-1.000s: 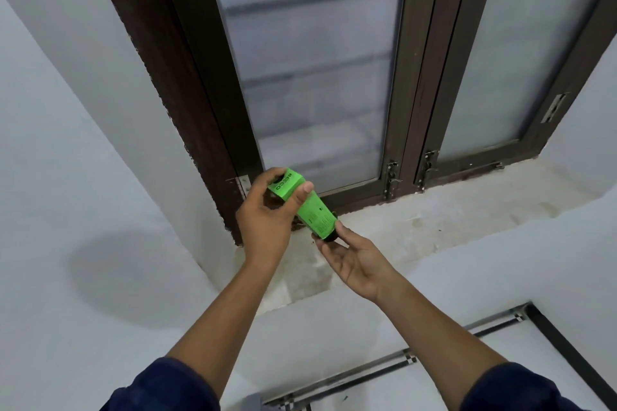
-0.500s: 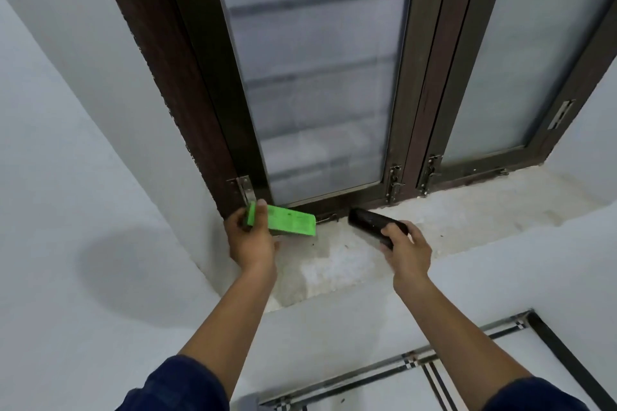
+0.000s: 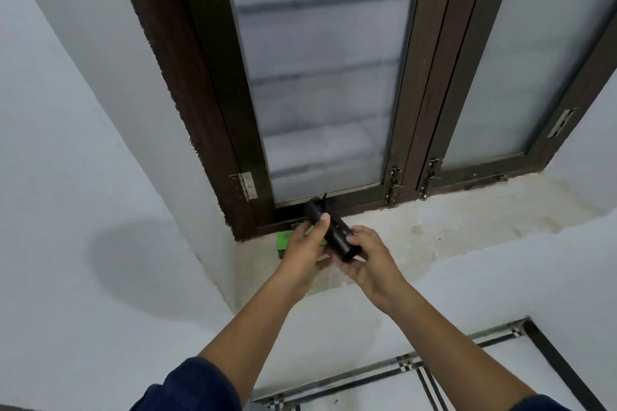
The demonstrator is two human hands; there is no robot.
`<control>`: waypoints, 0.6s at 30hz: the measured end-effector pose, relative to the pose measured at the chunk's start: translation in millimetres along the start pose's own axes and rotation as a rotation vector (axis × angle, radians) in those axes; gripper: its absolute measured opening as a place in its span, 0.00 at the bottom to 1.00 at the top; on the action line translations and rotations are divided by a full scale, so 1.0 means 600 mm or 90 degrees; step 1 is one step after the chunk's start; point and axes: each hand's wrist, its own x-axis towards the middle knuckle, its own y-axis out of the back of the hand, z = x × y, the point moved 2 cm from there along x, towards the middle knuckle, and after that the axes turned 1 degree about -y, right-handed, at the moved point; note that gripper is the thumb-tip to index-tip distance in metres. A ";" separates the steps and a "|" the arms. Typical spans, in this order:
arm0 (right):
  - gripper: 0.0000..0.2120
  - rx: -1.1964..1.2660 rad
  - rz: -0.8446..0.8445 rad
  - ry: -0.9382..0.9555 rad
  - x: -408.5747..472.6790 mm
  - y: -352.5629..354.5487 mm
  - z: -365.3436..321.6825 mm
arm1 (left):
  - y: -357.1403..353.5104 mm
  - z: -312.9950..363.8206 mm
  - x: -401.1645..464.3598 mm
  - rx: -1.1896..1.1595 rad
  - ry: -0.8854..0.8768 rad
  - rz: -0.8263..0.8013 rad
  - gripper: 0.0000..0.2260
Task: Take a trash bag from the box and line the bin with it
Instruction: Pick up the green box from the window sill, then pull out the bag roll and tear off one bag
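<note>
A black roll of trash bags (image 3: 330, 230) is held over the window sill, tilted up to the left, with a loose bag corner sticking up at its far end. My right hand (image 3: 367, 264) grips its lower end from beneath. My left hand (image 3: 305, 250) holds its upper part, thumb pressed on top. The green box (image 3: 283, 240) lies on the sill (image 3: 450, 227) behind my left hand, mostly hidden by it. No bin is in view.
A dark brown window frame (image 3: 213, 110) with frosted panes rises behind the sill, with metal latches (image 3: 394, 185) at its base. White walls flank the recess. Tiled floor with dark striped borders (image 3: 417, 374) shows below.
My left hand has let go of the green box, which now lies on the sill, and has moved right to the black roll. My right hand brought the roll toward the left.
</note>
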 end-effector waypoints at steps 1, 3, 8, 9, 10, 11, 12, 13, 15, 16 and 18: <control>0.07 -0.114 -0.018 -0.017 -0.002 -0.003 0.001 | -0.003 0.002 -0.003 -0.014 0.008 -0.016 0.23; 0.11 -0.314 -0.029 -0.033 -0.005 -0.005 -0.002 | 0.004 0.002 0.000 0.003 -0.006 0.022 0.24; 0.15 -0.399 0.005 0.053 -0.006 -0.023 -0.012 | 0.023 -0.002 -0.010 -0.004 -0.027 0.021 0.19; 0.12 -0.391 0.021 0.068 -0.004 -0.024 -0.012 | 0.024 -0.002 -0.011 -0.010 -0.021 0.021 0.17; 0.08 -0.371 0.046 0.071 -0.001 -0.021 -0.012 | 0.025 -0.002 -0.013 -0.026 -0.009 0.021 0.16; 0.06 -0.338 0.072 0.061 0.001 -0.018 -0.013 | 0.026 -0.001 -0.017 -0.049 0.008 0.020 0.14; 0.06 -0.300 0.088 0.044 0.003 -0.013 -0.014 | 0.026 0.001 -0.021 -0.078 0.027 0.021 0.14; 0.06 -0.265 0.086 0.025 0.002 -0.012 -0.014 | 0.027 0.001 -0.026 -0.107 0.043 0.021 0.14; 0.07 -0.216 0.065 -0.008 -0.001 -0.011 -0.013 | 0.033 -0.001 -0.031 -0.166 0.060 0.023 0.17; 0.09 -0.190 0.062 -0.020 -0.002 -0.011 -0.012 | 0.036 -0.003 -0.030 -0.184 0.065 0.021 0.19; 0.10 -0.121 0.063 -0.042 -0.006 -0.014 -0.011 | 0.038 -0.004 -0.032 -0.180 0.073 0.015 0.20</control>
